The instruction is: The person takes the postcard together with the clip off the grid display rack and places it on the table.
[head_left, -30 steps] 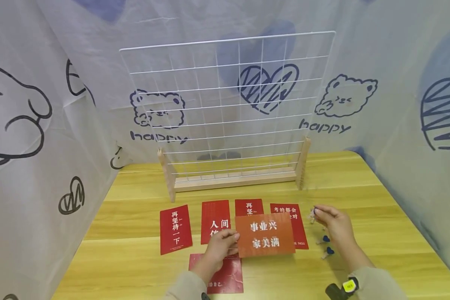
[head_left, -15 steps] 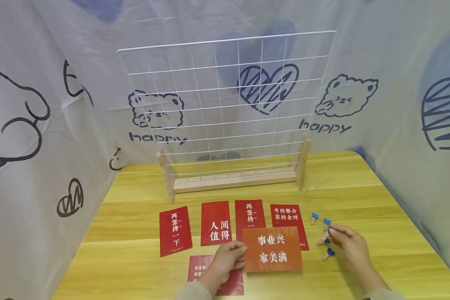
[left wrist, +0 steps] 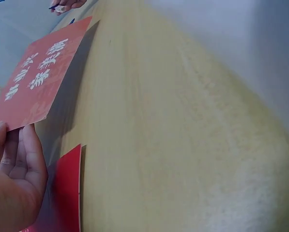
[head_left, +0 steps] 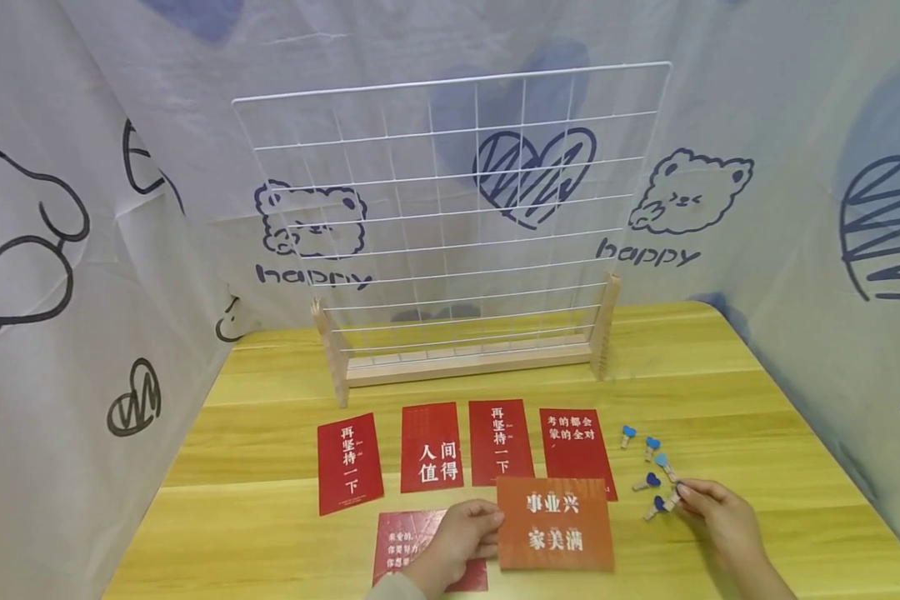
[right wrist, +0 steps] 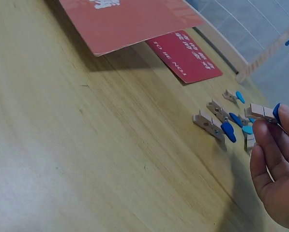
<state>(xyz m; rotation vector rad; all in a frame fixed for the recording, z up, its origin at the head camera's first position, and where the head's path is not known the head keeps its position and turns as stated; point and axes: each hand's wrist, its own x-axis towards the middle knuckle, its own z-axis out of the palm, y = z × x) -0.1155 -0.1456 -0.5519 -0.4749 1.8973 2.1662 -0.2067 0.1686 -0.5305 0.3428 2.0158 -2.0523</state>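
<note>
The left hand (head_left: 457,542) pinches the orange card (head_left: 556,525) by its left edge, just above the surface (head_left: 757,392); the right hand (head_left: 720,521) pinches a small clip (right wrist: 261,111) beside the other clips (head_left: 648,458). This looks like the gathering step; clipping the card to the wire grid (head_left: 450,217) would call for lifting both.

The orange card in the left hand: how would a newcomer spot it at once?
Start at the white wire grid standing on the wooden table. Below the row of red cards, the left hand holds the orange card. It alone is landscape and orange, lifted off the table.
</note>
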